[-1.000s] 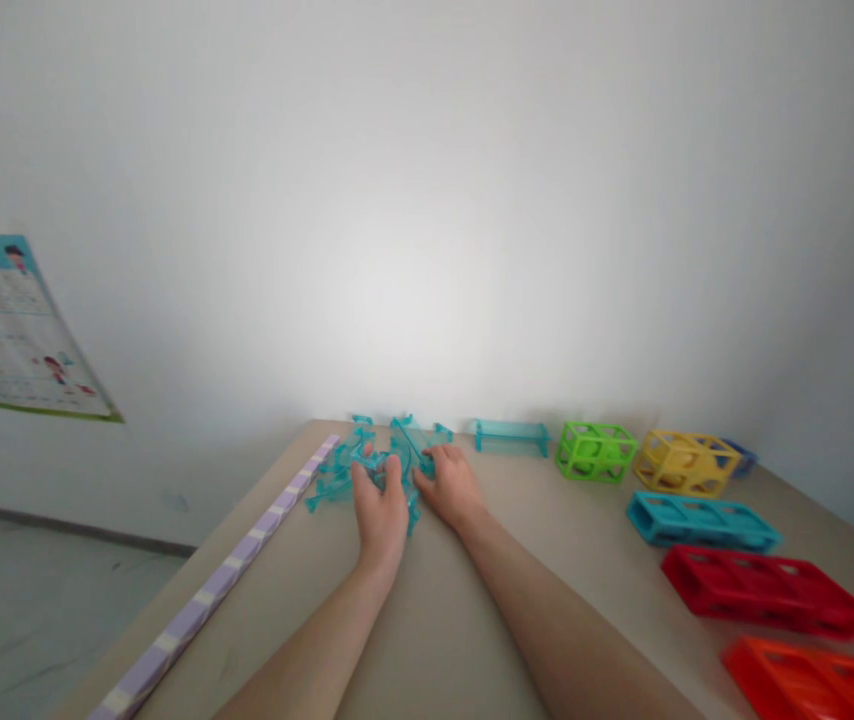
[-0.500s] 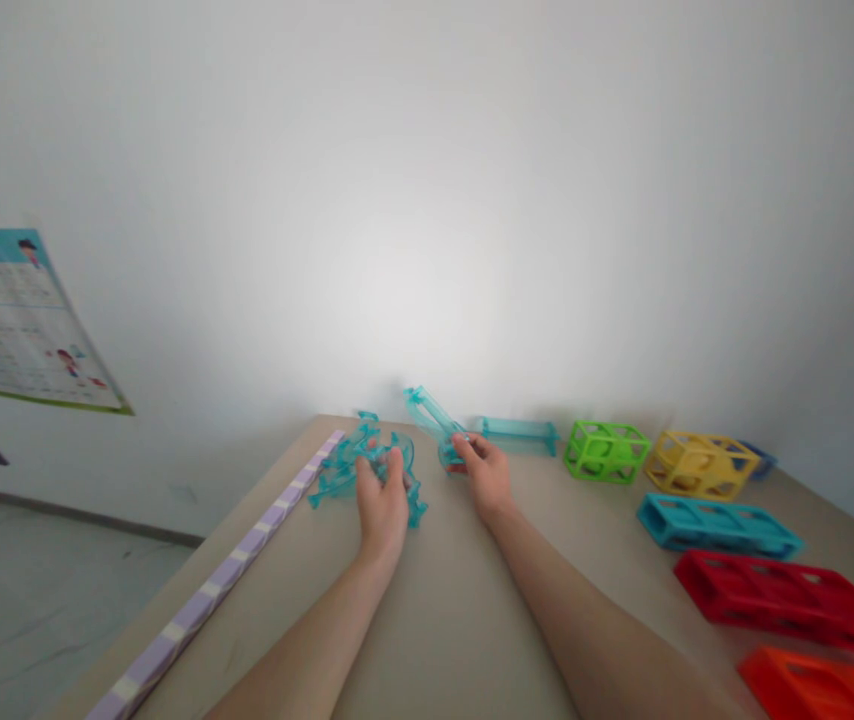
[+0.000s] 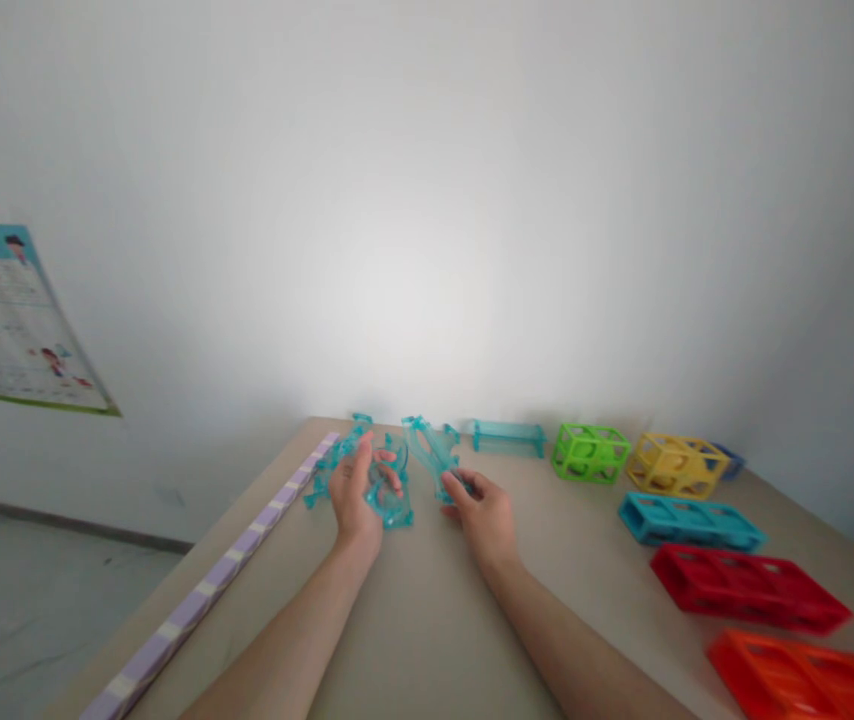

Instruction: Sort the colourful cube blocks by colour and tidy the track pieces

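My right hand [image 3: 488,515] pinches one end of a see-through teal plastic building piece [image 3: 428,448], long and framed, which slants up to the left. To the left, my left hand [image 3: 356,500] is over a heap of loose teal plastic pieces [image 3: 328,468], thumb and fingers apart. A teal piece with a round opening [image 3: 397,517] lies right beside its fingers; whether they touch it I cannot tell. Behind my right hand, another long teal frame [image 3: 508,437] rests near the wall.
On the right stand a green frame block [image 3: 590,453], a yellow one [image 3: 674,465] and a dark blue one [image 3: 728,461]. Nearer are long turquoise [image 3: 691,521], red [image 3: 751,588] and orange [image 3: 809,678] blocks. A purple-and-cream strip [image 3: 221,575] runs along the table's left side.
My left hand has loosened its fingers and turned over the heap. The right hand has come nearer to me with its teal piece. The view has shifted slightly.
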Demonstrator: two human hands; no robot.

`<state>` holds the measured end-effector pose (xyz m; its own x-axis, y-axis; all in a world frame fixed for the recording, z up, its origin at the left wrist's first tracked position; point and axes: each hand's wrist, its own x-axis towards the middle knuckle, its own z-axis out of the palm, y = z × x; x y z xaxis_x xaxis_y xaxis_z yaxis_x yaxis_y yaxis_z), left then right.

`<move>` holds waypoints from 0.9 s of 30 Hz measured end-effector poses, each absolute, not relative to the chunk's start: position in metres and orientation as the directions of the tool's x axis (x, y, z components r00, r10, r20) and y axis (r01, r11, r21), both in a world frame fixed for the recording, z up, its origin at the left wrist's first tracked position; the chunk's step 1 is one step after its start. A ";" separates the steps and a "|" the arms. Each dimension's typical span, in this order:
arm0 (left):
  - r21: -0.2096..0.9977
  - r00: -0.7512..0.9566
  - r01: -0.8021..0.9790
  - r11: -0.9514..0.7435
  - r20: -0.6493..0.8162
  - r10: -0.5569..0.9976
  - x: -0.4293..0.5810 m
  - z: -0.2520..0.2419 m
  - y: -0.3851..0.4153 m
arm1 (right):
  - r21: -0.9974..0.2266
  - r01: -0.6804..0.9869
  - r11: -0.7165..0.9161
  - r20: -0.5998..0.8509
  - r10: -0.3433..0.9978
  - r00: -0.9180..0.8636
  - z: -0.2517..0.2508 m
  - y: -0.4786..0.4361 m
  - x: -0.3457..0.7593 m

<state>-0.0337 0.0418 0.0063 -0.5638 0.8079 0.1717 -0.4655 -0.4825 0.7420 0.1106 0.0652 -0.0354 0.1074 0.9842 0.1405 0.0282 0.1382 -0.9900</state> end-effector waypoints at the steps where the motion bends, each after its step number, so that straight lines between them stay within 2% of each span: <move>1: 0.728 -0.570 -0.484 -0.486 0.159 0.806 -0.036 0.008 0.042 | -0.989 0.079 0.126 0.134 0.984 0.115 -0.035 0.067 0.110; 8: 0.581 -0.420 -0.730 -0.360 0.034 0.907 -0.056 0.017 0.044 | -0.919 0.361 0.161 0.199 0.978 0.070 -0.025 0.068 0.106; 10: 0.616 -0.469 -0.692 -0.377 0.013 0.883 -0.058 0.017 0.044 | -0.890 0.413 0.190 0.226 0.973 0.039 -0.026 0.071 0.106; 14: 0.804 -0.702 -0.406 -0.435 0.030 0.711 -0.054 0.014 0.045 | -0.835 0.493 0.243 0.282 0.959 0.004 -0.031 0.079 0.104; 17: 0.781 -0.737 -0.421 -0.461 0.002 0.676 -0.054 0.013 0.046 | -0.792 0.546 0.273 0.331 0.944 0.008 -0.034 0.081 0.102; 20: 0.716 -0.680 -0.526 -0.459 -0.030 0.733 -0.059 0.014 0.046 | -0.746 0.593 0.302 0.393 0.919 0.026 -0.037 0.079 0.101; 24: 0.669 -0.516 -0.648 -0.364 -0.034 0.856 -0.066 0.017 0.044 | -0.689 0.624 0.368 0.482 0.876 0.016 -0.041 0.078 0.100; 27: 0.540 -0.358 -0.791 -0.288 -0.026 0.934 -0.069 0.015 0.043 | -0.632 0.638 0.439 0.559 0.829 -0.016 -0.040 0.077 0.102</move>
<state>-0.0691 0.0426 0.0153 -0.3576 0.9335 -0.0259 -0.7909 -0.2880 0.5400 0.1016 0.0773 -0.0400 -0.0163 0.8290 0.5590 0.6383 0.4390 -0.6324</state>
